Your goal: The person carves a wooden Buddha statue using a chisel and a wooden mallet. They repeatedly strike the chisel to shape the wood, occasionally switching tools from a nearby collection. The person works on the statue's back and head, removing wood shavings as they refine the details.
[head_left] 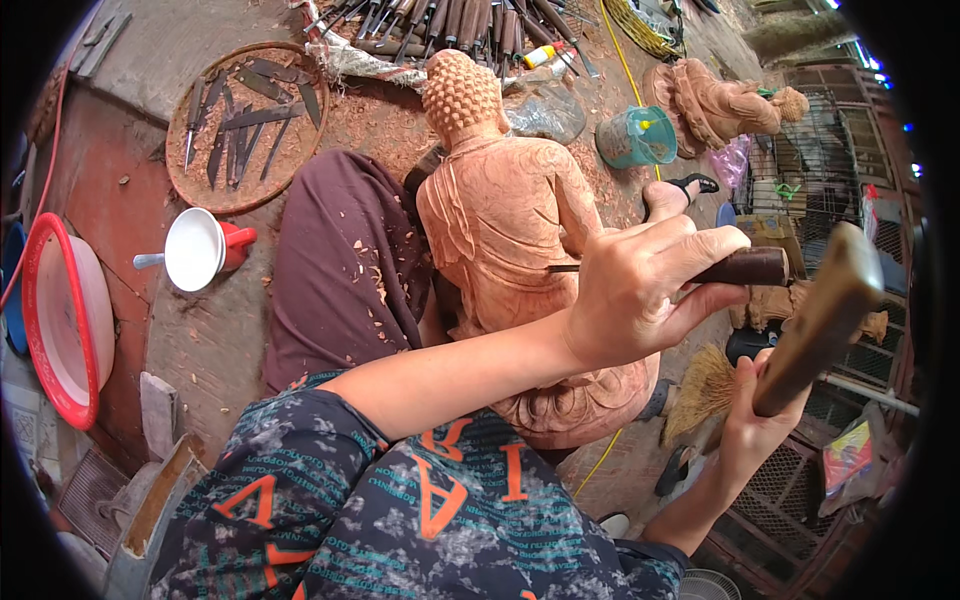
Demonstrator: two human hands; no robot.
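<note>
A carved wooden Buddha statue (497, 190) stands before me with its back toward me and its curly head away. My left hand (640, 285) is closed around a carving chisel (745, 267). The chisel's dark wooden handle sticks out to the right, and its thin blade points left across the statue's lower back; I cannot tell whether the tip touches the wood. On the right, my right hand (765, 420) grips a wooden mallet (822, 315), a long squared block raised just beyond the chisel's handle end. A small gap shows between the mallet and the handle.
Many chisels (468, 25) lie in a pile at the back. A round tray (190, 190) of blades, a white cup (193, 250) and a red-rimmed basin (90, 330) are on the left. To the right are a teal bucket (622, 140), another carved figure (715, 105) and a straw broom (700, 390).
</note>
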